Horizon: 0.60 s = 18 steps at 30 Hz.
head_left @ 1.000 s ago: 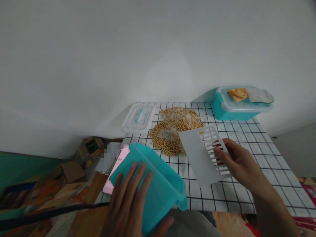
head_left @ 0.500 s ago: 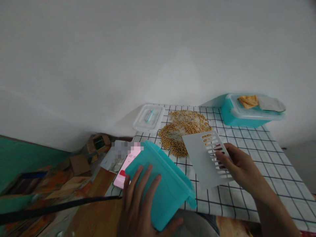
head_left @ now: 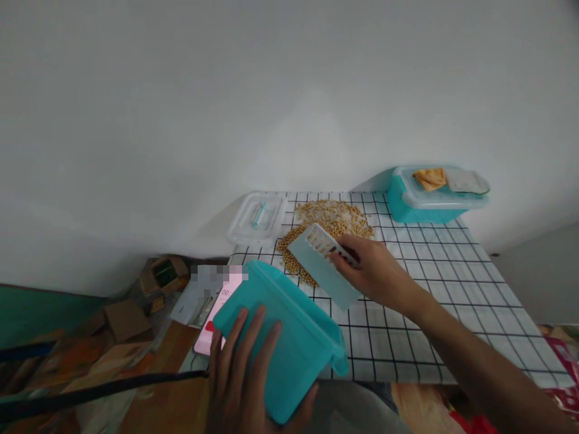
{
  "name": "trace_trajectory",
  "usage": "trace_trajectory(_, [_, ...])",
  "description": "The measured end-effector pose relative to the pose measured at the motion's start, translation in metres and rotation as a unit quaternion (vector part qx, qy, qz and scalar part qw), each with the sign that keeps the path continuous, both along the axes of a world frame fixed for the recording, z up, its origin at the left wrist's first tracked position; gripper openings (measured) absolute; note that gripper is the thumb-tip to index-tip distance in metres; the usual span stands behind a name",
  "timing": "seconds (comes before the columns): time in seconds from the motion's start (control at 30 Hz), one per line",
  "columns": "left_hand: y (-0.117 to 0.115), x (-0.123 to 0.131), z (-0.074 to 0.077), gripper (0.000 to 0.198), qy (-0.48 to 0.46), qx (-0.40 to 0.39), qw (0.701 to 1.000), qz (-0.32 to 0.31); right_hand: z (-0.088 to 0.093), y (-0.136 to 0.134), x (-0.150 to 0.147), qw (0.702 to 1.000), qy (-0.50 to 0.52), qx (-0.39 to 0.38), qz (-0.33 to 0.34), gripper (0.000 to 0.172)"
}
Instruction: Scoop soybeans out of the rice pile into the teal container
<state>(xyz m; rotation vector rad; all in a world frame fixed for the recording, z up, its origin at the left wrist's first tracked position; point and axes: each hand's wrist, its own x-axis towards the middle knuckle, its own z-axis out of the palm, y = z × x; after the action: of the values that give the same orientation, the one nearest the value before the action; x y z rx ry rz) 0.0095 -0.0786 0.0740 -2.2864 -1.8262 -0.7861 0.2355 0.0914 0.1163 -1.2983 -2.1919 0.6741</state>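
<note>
My left hand [head_left: 253, 367] supports a turquoise plastic box [head_left: 283, 337] at the table's front edge, fingers spread over its underside and thumb along its lower edge. The box is tilted with its mouth turned away toward the beans, so its inside is hidden. Pinched by its slotted end, a thin pale plastic panel [head_left: 319, 265] is in my right hand [head_left: 366, 265]. The panel slants over the near right side of a pile of yellowish beans [head_left: 335, 226], hiding part of it. Small whitish bits are mixed into the pile's far part.
Behind the box, a clear lid [head_left: 246, 226] bears a small turquoise strip. A lidded turquoise box [head_left: 418, 211] with an orange cloth [head_left: 429, 179] on top stands back right on the checked tablecloth [head_left: 420, 271]. A pink-screened phone [head_left: 205, 343] lies left. Cardboard boxes [head_left: 126, 322] fill the floor.
My right hand has carried the slotted panel left and away from me, over the beans. My left hand still holds the tilted box. The view has shifted slightly right.
</note>
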Motion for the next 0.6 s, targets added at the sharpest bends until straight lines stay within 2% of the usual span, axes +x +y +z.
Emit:
trace_trajectory(0.13, [0.003,0.000,-0.001,0.075,-0.004,0.005,1.000,-0.003,0.007,0.024,-0.036,0.995,-0.047,0.034,0.080,0.015])
trace_trajectory(0.33, [0.004,-0.004,-0.005,0.077,0.013,0.002,1.000,-0.014,-0.007,0.042,-0.075,0.994,-0.068,0.038,0.082,0.017])
trace_trajectory(0.47, [0.004,-0.006,-0.006,0.079,0.000,-0.001,1.000,-0.018,-0.019,0.039,-0.080,0.993,-0.083,0.032,0.080,0.017])
trace_trajectory(0.6, [0.004,-0.003,-0.005,0.079,-0.004,-0.005,1.000,-0.012,-0.029,0.034,-0.070,0.994,-0.084,0.026,0.072,0.017])
